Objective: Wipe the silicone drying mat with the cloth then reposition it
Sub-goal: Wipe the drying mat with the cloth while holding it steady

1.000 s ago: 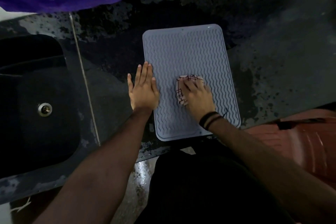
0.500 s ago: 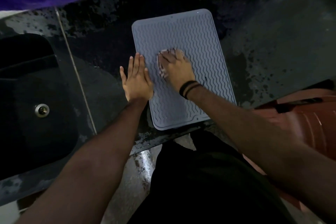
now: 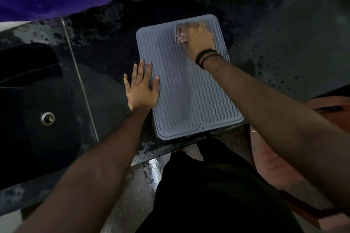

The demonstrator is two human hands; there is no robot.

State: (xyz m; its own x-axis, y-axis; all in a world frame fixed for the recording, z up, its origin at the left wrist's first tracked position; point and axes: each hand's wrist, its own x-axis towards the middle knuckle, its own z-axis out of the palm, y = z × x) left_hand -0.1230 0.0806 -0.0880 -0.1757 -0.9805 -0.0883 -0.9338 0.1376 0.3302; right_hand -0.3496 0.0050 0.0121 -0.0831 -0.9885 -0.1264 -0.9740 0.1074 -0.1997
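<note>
The right hand (image 3: 196, 40) presses a crumpled cloth (image 3: 180, 34) at the far right corner of the mat (image 3: 189, 89). The left hand (image 3: 141, 89) lies flat, fingers straight, on the mat's left edge and the dark table (image 3: 284, 34). No writing shows.

The silicone drying mat (image 3: 191, 92) looks matt grey-blue, its face ribbed with wavy ridges inside a smooth raised rim. The cloth (image 3: 180, 34) near the mat's far edge is pale woven fabric, blurred. The bench (image 3: 284, 43) is dark stone, mottled and patchily wet. In the black sink (image 3: 28, 100) sits a shiny metal drain (image 3: 47, 118).
</note>
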